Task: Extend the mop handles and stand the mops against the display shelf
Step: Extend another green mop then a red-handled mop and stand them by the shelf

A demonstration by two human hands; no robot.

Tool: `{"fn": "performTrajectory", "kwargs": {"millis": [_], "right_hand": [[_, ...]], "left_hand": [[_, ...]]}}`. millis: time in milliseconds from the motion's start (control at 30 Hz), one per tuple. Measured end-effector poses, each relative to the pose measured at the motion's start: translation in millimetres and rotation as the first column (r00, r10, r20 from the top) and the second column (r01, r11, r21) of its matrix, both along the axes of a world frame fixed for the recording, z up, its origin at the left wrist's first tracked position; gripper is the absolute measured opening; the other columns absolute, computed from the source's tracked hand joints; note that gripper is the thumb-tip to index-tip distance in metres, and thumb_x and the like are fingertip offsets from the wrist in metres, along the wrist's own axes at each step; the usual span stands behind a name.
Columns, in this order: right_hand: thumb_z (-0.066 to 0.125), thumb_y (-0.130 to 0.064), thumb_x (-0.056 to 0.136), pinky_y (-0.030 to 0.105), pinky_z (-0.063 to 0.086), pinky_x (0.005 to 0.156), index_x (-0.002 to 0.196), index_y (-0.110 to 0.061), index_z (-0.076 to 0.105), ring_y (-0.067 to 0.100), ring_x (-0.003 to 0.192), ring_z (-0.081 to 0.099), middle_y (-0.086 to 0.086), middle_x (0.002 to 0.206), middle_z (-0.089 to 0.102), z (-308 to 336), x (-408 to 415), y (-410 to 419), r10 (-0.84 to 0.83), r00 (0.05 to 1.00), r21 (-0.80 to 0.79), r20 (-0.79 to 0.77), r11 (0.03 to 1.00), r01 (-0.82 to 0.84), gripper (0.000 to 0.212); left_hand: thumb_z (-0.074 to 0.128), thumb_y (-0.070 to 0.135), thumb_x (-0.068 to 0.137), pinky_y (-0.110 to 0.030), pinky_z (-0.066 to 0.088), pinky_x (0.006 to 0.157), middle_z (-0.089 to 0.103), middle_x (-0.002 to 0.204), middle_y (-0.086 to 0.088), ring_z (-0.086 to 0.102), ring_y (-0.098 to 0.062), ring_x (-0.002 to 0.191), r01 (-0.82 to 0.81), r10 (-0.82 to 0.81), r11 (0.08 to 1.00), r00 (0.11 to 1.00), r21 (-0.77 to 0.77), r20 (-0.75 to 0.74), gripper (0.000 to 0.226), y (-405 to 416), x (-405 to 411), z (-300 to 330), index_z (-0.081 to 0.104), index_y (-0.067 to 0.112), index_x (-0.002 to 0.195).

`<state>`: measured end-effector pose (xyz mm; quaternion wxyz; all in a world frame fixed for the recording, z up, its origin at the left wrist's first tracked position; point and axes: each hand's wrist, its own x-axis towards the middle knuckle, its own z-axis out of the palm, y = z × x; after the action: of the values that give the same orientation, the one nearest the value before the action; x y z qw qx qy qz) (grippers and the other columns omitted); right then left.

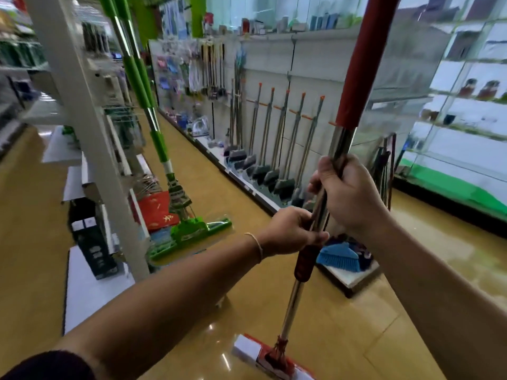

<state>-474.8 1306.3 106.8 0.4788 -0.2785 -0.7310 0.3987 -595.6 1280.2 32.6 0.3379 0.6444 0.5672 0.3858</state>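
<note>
The red-and-steel telescopic mop (299,294) stands near-vertical directly ahead, head on the floor. Left hand (290,231) grips the lower tube; right hand (348,190) grips above. White display shelf (82,111) stands left.

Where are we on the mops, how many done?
Done: the green mops look extended and lean against the white shelf, heads on the floor. In hand: the red mop, head on the floor, left hand gripping the handle by its dark collar, right hand gripping the steel tube above it, apparently mid-extension. Left: finish extending it and stand it against the shelf.
</note>
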Motion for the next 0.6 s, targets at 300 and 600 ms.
{"fn": "performTrajectory", "kwargs": {"millis": [300,600], "right_hand": [[0.047,-0.024,0.104,0.026,0.054,0.064,0.092,-0.010,0.051,0.013,0.065,0.058,0.001,0.071,0.055,-6.8,1.8,136.6,-0.064,0.997,-0.024,-0.035,0.998,0.063,0.019],[0.047,-0.026,0.103,0.023,0.050,0.061,0.093,-0.002,0.051,0.014,0.063,0.055,0.005,0.071,0.052,-15.7,-6.0,293.5,-0.126,0.992,-0.063,-0.015,0.990,0.125,0.026]], "left_hand": [[0.071,0.024,0.087,-0.046,0.060,0.081,0.072,0.090,-0.010,0.072,-0.021,0.086,0.125,-0.125,0.992,0.992,0.008,0.019,0.018,146.6,-0.8,-10.9,0.068,0.007,0.092],[0.066,-0.004,0.086,-0.013,0.050,0.055,0.068,0.066,0.008,0.067,-0.002,0.062,0.335,-0.320,0.934,0.938,-0.125,0.131,0.013,315.8,-8.6,7.5,0.064,0.009,0.088]]}}
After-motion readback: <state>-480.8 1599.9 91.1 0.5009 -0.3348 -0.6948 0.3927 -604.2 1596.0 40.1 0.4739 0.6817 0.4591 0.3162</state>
